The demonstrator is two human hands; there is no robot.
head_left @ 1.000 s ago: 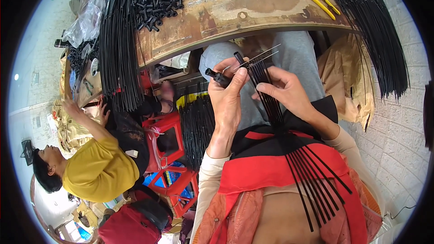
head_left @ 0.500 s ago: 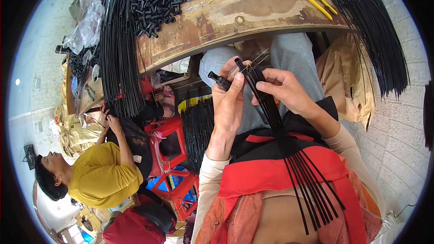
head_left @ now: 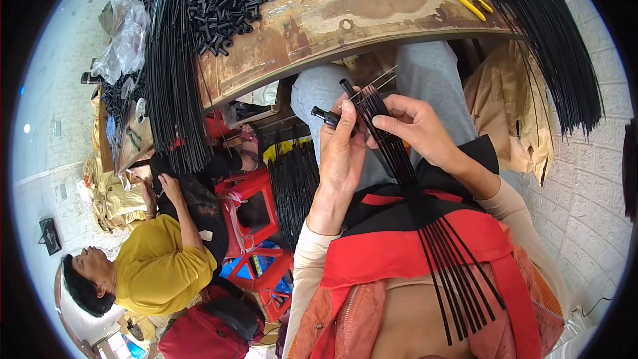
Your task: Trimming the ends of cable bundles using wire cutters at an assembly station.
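Over my lap, my left hand (head_left: 340, 153) is closed round a black plastic umbrella runner (head_left: 325, 117), a short collared tube pointing up and left. Its thumb presses near the upper ends of a bundle of thin black umbrella ribs (head_left: 392, 153). My right hand (head_left: 419, 129) pinches the same bundle from the right, thumb on top. Fine metal wire (head_left: 385, 76) crosses the rib tops and sticks out to the upper right. The ribs' lower ends fan out across my red and black apron (head_left: 372, 252). My left fingers partly hide the runner's lower part.
A worn wooden table (head_left: 319, 26) stands ahead, carrying a heap of black plastic runners (head_left: 226, 0), yellow-handled pliers (head_left: 465, 0) and long black rib bundles (head_left: 174, 73) hanging over its edge. Left are red stools (head_left: 256, 206) and a seated co-worker in a yellow shirt (head_left: 163, 259).
My view has shifted slightly. The runner in my left hand has tipped a little, and my right hand keeps its pinch on the ribs. The co-worker's hands have moved apart.
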